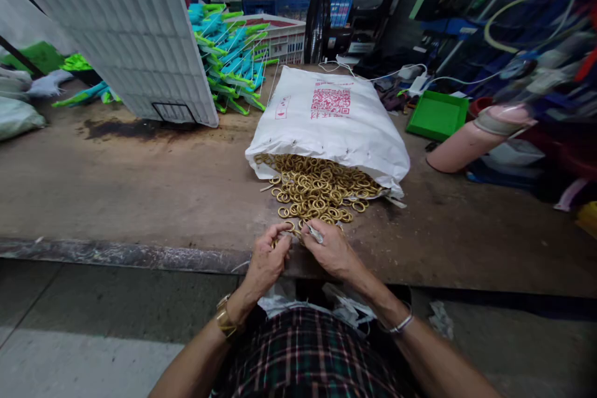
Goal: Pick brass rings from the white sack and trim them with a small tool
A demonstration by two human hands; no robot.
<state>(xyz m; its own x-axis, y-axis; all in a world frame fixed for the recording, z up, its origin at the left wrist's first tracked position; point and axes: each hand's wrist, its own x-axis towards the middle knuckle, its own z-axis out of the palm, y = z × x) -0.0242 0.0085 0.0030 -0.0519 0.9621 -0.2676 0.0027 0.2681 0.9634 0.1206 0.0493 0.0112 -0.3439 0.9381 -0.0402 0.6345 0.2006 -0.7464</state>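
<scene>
- The left hand [269, 258] and the right hand [334, 253] are held close together at the near edge of the tabletop [140, 183].
- The fingers of the left hand are bent at the front of the heap of gold-coloured rings [321, 189]; whether a ring is gripped by them cannot be told.
- The fingers of the right hand are curled inward, with a pale scrap [316, 234] seen against them; whether it is pinched or only touched cannot be told.
- The rings are spread on the tabletop from the open mouth of a white sack [298, 127], by which more of them are partly covered.
- The sack is laid flat, its mouth turned toward the hands, and is printed with a red square code.
- A gold-coloured watch [226, 317] is worn on the left wrist, and a bracelet [402, 323] on the right.
- To the left of the sack, turquoise and green pieces [233, 56] are piled behind a white panel [130, 37].
- To its right, a green tray [438, 115] and a pink cylinder [466, 144] are seen.
</scene>
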